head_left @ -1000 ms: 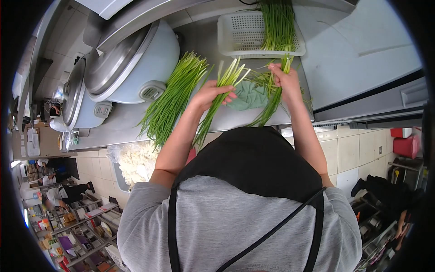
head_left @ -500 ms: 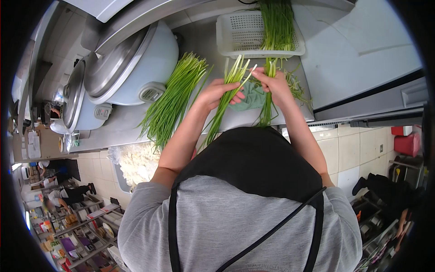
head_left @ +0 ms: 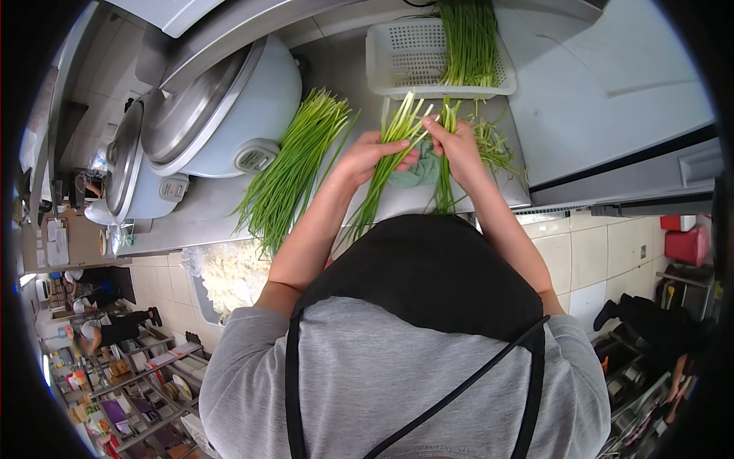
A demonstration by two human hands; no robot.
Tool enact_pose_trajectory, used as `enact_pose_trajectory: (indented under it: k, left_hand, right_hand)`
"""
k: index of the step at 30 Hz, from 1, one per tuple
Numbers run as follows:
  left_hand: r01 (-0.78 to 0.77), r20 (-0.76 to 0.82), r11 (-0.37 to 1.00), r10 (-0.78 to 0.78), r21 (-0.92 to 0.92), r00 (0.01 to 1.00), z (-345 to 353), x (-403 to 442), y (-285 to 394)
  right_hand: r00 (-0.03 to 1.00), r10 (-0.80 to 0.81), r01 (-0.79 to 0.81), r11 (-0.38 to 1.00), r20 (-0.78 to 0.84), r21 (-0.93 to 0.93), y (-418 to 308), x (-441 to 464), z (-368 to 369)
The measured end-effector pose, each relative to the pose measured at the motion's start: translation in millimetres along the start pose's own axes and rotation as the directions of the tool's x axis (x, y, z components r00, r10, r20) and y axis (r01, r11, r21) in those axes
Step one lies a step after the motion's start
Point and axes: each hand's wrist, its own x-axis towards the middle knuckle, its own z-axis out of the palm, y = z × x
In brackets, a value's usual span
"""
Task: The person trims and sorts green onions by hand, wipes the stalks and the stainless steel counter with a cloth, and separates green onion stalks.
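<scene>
My left hand [head_left: 375, 158] is closed round a bunch of long green stalks [head_left: 397, 131] with pale ends pointing away from me. Close on its right, my right hand [head_left: 459, 145] grips a thinner bunch of stalks [head_left: 443, 183], its fingertips near the pale ends of the left bunch. A green cloth [head_left: 414, 172] lies on the counter beneath and between the hands, partly hidden. Left of my left hand is a large pile of green stalks [head_left: 294, 157]. Loose trimmings [head_left: 493, 145] lie to the right of my right hand.
A white perforated basket [head_left: 405, 57] holds more stalks [head_left: 469, 46] at the back. Two large cookers [head_left: 264, 99] [head_left: 145, 187] stand on the left of the steel counter [head_left: 206, 227]. Below it is a tub of pale food [head_left: 229, 283]. Other people are in the far background.
My right hand has moved left with its thin bunch, up to the pale ends of the left bunch. The trimmings on the right are more exposed. My left hand has shifted slightly right.
</scene>
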Motion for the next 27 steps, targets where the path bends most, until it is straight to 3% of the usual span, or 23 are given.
enact_pose_trajectory:
  k: [2, 5, 6, 8, 11, 18, 20, 27]
  left_hand:
    - [-0.083, -0.036, 0.996, 0.082, -0.019, 0.996, -6, 6, -8]
    - [-0.102, -0.098, 0.995, 0.100, -0.013, 0.990, -6, 4, -3]
    - [-0.102, -0.098, 0.995, 0.100, -0.014, 0.990, -6, 3, -2]
    - [-0.087, -0.073, 0.996, 0.088, 0.016, 0.993, -6, 2, -1]
    - [-0.076, -0.019, 0.997, 0.076, 0.009, 0.997, -4, 4, -7]
    - [-0.057, -0.070, 0.998, 0.057, 0.006, 0.996, -3, 2, -3]
    - [-0.074, -0.064, 0.997, 0.076, 0.036, 0.995, -10, 6, -7]
    - [-0.001, -0.056, 0.996, 0.006, 0.092, 0.998, -17, 1, -14]
  right_hand:
    - [0.973, -0.060, 0.118, 0.960, -0.225, 0.253, 1, 1, 8]
    - [0.953, -0.071, 0.157, 0.947, -0.295, 0.279, -3, 3, 0]
    - [0.953, -0.071, 0.157, 0.948, -0.294, 0.278, -4, 2, -3]
    - [0.993, -0.087, 0.085, 0.996, -0.078, -0.037, -5, 1, -8]
    - [0.994, -0.093, 0.086, 0.989, -0.056, -0.121, 4, -3, 7]
    - [0.997, -0.069, 0.061, 0.985, -0.043, -0.158, 6, 1, 0]
    - [0.996, -0.033, 0.032, 0.999, -0.079, -0.008, -1, -3, 1]
    - [0.981, -0.083, 0.098, 0.992, -0.175, 0.079, -4, 4, -15]
